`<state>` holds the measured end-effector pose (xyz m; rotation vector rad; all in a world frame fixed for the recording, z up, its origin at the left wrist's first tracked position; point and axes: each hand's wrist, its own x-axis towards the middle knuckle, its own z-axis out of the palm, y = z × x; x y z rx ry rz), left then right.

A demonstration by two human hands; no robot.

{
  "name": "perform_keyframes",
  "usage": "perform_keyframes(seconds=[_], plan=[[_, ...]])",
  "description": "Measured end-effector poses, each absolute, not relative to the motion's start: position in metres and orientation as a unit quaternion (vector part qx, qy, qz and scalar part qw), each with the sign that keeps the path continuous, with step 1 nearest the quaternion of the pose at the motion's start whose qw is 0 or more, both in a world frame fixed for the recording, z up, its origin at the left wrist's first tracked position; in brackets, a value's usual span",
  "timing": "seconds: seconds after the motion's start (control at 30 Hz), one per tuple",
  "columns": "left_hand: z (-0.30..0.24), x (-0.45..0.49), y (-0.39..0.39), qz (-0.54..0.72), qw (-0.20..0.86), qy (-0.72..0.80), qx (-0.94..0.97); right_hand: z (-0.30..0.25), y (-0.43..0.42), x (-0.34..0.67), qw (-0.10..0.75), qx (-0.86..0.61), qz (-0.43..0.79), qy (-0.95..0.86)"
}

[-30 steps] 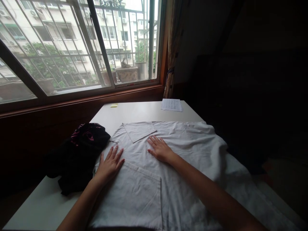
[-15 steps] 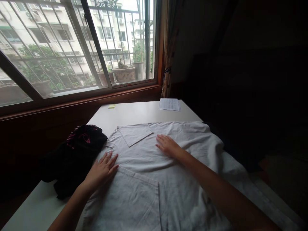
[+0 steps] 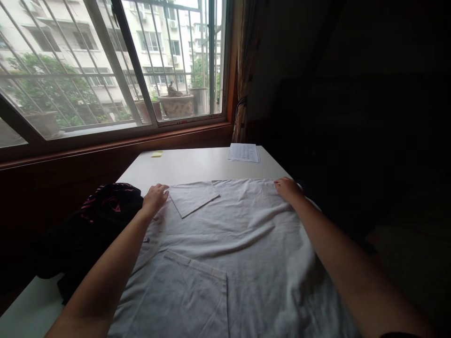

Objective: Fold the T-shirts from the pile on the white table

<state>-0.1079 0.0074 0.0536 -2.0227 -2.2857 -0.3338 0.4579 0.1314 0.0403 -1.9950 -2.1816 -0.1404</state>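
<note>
A large white garment [image 3: 246, 253] with two stitched patches that look like pockets is spread over the white table [image 3: 197, 162], with soft creases across it. At its far left corner, beside the smaller patch [image 3: 193, 201], my left hand [image 3: 155, 197] has its fingers closed on the cloth edge. My right hand [image 3: 289, 188] grips the same far edge near the right corner, its fingertips bent over the fabric. The two hands are wide apart. The near part of the garment runs out of view at the bottom.
A heap of black clothing [image 3: 105, 211] with pink print lies left of my left forearm. On the table's far end are printed papers [image 3: 244, 152] and a yellow sticky note [image 3: 157, 154]. Beyond stand a barred window [image 3: 105, 70] and a tied curtain [image 3: 240, 108].
Both hands were lying open on the cloth. My left hand has moved forward to the far left corner; my right hand has moved right and forward to the far edge. The view has shifted slightly.
</note>
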Motion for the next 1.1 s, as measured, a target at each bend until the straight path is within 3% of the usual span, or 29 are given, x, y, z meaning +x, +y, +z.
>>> perform_keyframes(seconds=[0.3, 0.73, 1.1], plan=[[0.033, -0.106, 0.058, -0.088, 0.008, -0.748, -0.658, 0.045, 0.158, 0.482, -0.005, -0.693, -0.041, -0.72], [0.047, -0.134, 0.089, -0.03, -0.018, -0.734, -0.678, 0.058, 0.183, 0.449, -0.01, -0.647, -0.058, -0.76], [0.043, -0.144, 0.083, -0.046, 0.009, -0.726, -0.686, 0.044, 0.225, 0.449, -0.072, -0.643, -0.066, -0.759]])
